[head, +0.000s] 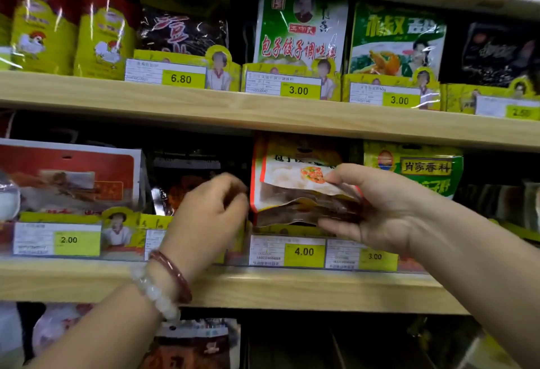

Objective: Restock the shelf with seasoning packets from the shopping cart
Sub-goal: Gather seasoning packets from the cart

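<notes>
An orange-and-white seasoning packet stands in the middle shelf's display tray above the 4.00 price tag. My right hand grips its right side, thumb on the front and fingers under its lower edge. My left hand, with bracelets on the wrist, is at the packet's left edge with its fingers curled; whether they touch or pinch the packet is hard to tell. The wooden middle shelf carries the tray. The shopping cart is out of view.
Left of the packet are a dark packet and a red-and-white packet; a green-and-yellow packet stands to the right. The upper shelf holds yellow canisters and more packets. More packets sit on the shelf below.
</notes>
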